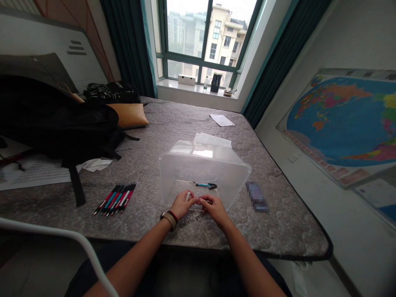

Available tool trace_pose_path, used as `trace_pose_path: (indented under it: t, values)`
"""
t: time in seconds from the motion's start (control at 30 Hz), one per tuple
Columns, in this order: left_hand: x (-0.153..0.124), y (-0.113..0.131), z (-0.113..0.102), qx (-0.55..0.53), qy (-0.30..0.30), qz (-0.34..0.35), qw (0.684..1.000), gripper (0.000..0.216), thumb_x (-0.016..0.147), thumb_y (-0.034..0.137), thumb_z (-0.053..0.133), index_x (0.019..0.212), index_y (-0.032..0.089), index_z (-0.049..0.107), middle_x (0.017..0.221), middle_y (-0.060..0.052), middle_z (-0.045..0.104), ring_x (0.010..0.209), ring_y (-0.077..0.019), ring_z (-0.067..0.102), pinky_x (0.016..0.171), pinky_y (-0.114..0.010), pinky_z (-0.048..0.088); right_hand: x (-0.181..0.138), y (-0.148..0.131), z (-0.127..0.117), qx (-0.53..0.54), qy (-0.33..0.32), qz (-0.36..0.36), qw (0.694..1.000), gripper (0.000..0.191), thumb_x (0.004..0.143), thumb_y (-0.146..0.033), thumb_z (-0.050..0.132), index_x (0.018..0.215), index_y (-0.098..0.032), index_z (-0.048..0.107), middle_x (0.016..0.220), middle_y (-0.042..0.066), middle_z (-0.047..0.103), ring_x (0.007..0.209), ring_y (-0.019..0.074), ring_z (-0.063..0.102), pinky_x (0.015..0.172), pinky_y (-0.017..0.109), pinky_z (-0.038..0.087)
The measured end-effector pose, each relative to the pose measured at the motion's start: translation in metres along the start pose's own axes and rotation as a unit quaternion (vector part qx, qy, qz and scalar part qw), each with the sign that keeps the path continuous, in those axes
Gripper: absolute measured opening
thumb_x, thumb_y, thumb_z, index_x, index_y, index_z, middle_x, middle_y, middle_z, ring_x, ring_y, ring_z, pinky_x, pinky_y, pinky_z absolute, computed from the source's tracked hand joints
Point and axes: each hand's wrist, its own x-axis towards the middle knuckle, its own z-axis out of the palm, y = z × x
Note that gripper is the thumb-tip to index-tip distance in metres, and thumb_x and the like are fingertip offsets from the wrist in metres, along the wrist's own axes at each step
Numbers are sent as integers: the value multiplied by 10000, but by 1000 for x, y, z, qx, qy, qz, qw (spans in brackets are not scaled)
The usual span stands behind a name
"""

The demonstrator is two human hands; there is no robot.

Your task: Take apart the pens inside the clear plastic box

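Observation:
My left hand (183,204) and my right hand (214,208) meet fingertip to fingertip at the near rim of a clear plastic box (241,170) on a grey quilted mattress (154,123). Both hands are closed in a pinch around a small thin pale thing I cannot make out. A watch and a red band sit on my left wrist. Inside the box lie a teal and black pen (206,185) and a thin clear part beside it. A row of several red, teal and black pens (116,198) lies on the mattress to the left of my hands.
A black backpack (58,119) with a dangling strap, an orange cushion (130,114) and papers (34,173) fill the left side. White sheets (221,120) lie beyond the box. A blurred small flat item (257,196) lies right of it. A world map (343,119) leans at the right wall.

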Motion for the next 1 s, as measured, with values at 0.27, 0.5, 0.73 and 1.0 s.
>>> trace_pose_path:
  t: [0.27, 0.5, 0.73, 1.0]
  values:
    - [-2, 4, -3, 46, -20, -48, 998, 359, 729, 498, 669, 792, 174, 529, 620, 30, 635, 438, -78, 447, 451, -207, 330, 0, 2, 2, 55, 3, 38, 998, 392, 720, -475, 739, 978, -183, 701, 817, 33, 718, 603, 137, 599, 561, 263, 494]
    - [1, 0, -3, 10, 9, -67, 998, 404, 698, 522, 687, 832, 178, 524, 677, 20, 665, 382, -55, 365, 390, -201, 299, 1, -1, 3, 40, 32, 14, 999, 356, 722, -491, 715, 833, -155, 688, 763, 47, 704, 586, 136, 598, 526, 247, 492]
    - [1, 4, -11, 29, 93, -32, 995, 399, 653, 506, 755, 757, 131, 665, 589, 6, 609, 522, -114, 508, 484, -219, 365, 5, 5, -8, -11, 168, -21, 985, 352, 722, -415, 669, 959, -154, 659, 855, 81, 705, 736, 210, 669, 597, 312, 560]
    - [5, 0, -10, -14, 80, -62, 995, 512, 686, 567, 700, 912, 108, 722, 696, -14, 639, 431, -64, 419, 392, -205, 317, -2, -2, -5, -102, 252, -141, 952, 413, 845, -328, 550, 1224, -175, 603, 1277, 136, 608, 1152, 246, 587, 886, 358, 528]
